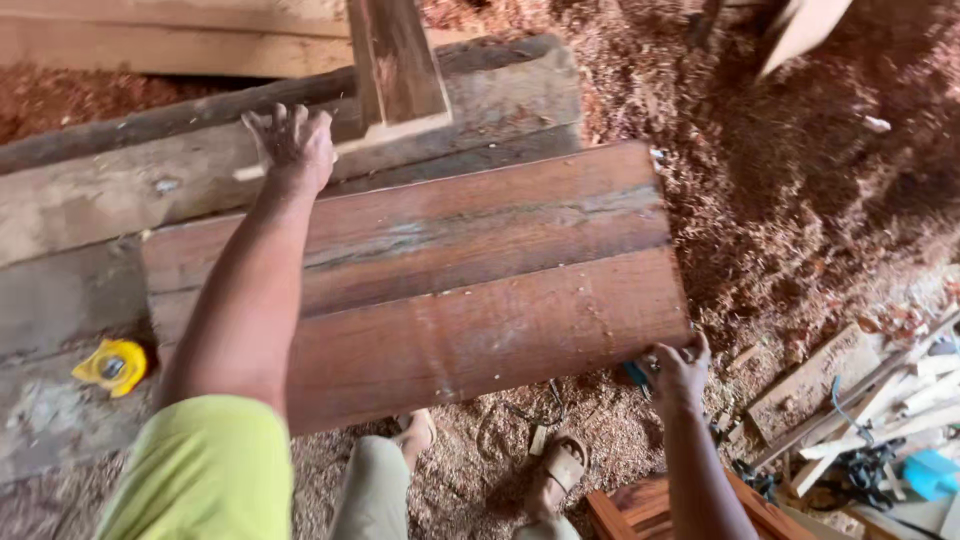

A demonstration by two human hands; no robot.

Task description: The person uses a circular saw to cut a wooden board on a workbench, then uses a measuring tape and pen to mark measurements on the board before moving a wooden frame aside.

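Observation:
A wide reddish-brown wooden plank [450,280] lies tilted across grey timber beams. My left hand [292,145] reaches past its far edge, fingers spread, resting at the plank's top edge near a pale beam [120,190]. My right hand [680,368] grips the plank's near right corner, fingers curled under the edge. A narrower dark board [398,60] stands on the beam just beyond my left hand.
A yellow tape measure [112,366] sits on a grey beam at the left. Sawdust [800,200] covers the ground to the right. Scrap wood strips and a blue tool [925,470] lie at the lower right. My sandalled feet [560,465] stand below the plank.

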